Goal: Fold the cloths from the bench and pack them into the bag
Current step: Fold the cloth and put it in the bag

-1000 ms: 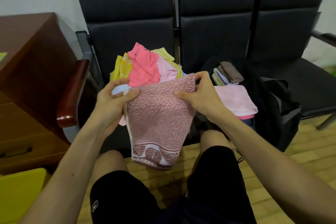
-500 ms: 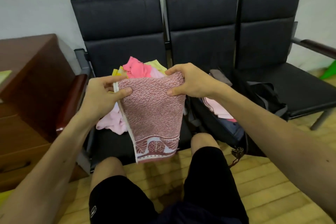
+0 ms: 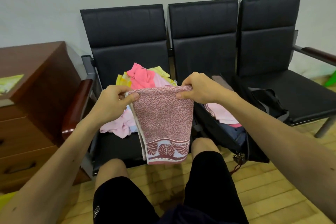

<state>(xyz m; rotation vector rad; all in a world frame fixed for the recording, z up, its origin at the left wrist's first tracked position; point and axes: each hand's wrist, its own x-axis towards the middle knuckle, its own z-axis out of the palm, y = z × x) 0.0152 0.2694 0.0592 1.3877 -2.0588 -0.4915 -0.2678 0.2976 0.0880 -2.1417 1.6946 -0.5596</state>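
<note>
Towel: pink terry towel [image 3: 163,120] with a leaf-pattern border at its lower end. It is folded double and hangs upright in the air before the front edge of the left seat, above the person's knees.
Left hand: left hand [image 3: 116,102] pinches the towel's top left corner, thumb on the near face and fingers curled behind.
Right hand: right hand [image 3: 200,89] grips the top right corner, thumb on the near face and fingers curled over the top edge.
Loose cloths: heap of cloths [image 3: 143,78] in pink, yellow and pale pink, at the middle and back of the left seat, behind the towel.
Bag: black bag [image 3: 218,132], open, at the front edge of the middle seat, just right of the towel.
Packed cloths: folded cloths [image 3: 221,114] inside the bag, a pale pink one uppermost.
Bench: bench [image 3: 205,51] of three black padded seats against the wall.
Cabinet: brown wooden cabinet [image 3: 36,87] beside the bench's left end.
</note>
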